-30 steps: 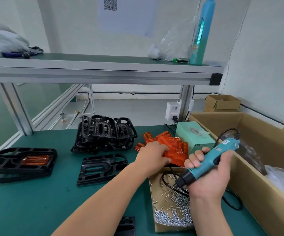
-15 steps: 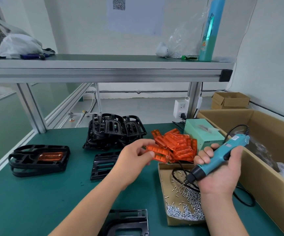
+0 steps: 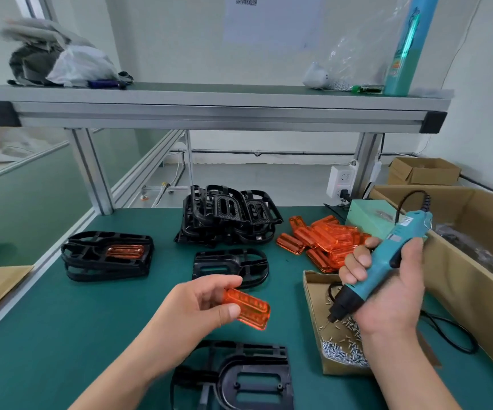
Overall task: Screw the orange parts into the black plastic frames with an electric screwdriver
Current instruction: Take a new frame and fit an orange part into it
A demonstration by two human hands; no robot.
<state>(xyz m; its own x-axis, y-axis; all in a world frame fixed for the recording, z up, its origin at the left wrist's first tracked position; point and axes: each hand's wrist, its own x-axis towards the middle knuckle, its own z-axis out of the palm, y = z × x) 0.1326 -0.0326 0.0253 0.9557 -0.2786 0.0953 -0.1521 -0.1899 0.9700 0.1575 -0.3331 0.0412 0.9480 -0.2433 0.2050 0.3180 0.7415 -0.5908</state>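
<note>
Bench: green mat (image 3: 61, 335) under aluminium shelf (image 3: 209, 113).
Left hand (image 3: 192, 309): thumb and fingertips pinch one orange part (image 3: 246, 308), held near closest black frame (image 3: 239, 380).
Right hand (image 3: 387, 291): fingers wrapped round electric screwdriver (image 3: 378, 261), bit down over screw box (image 3: 313, 291).
Change: orange part carried nearer, away from orange pile (image 3: 322, 238).
</note>
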